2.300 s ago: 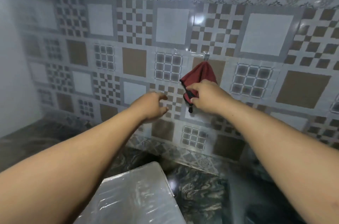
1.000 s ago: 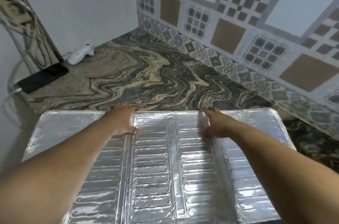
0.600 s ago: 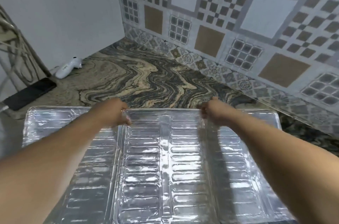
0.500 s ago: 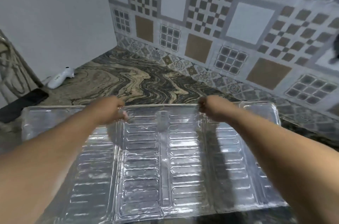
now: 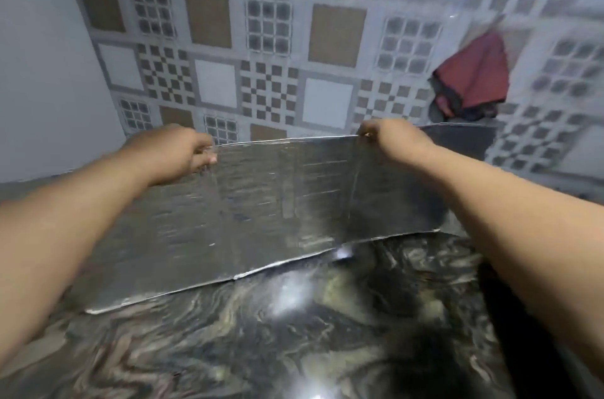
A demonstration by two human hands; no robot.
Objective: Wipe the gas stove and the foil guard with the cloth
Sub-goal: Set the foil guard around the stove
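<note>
Against a patterned tile wall [image 5: 268,39], both hands, left hand [image 5: 173,150] and right hand [image 5: 392,140], pinch fingers on the top edge of the foil guard [image 5: 277,202], thin, light, easily creased, standing tilted on the counter [image 5: 294,333], cloth [image 5: 474,75] hanging beyond.

Motion blur is softening everything; overhead light is glaring off the marble countertop [image 5: 294,333], and wide-angle distortion is bending the tiled wall [image 5: 268,39].

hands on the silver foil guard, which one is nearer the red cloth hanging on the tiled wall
The right hand. It grips the silver foil guard's top edge just below and left of the red cloth; the left hand holds the opposite end, near the plain wall.
</note>
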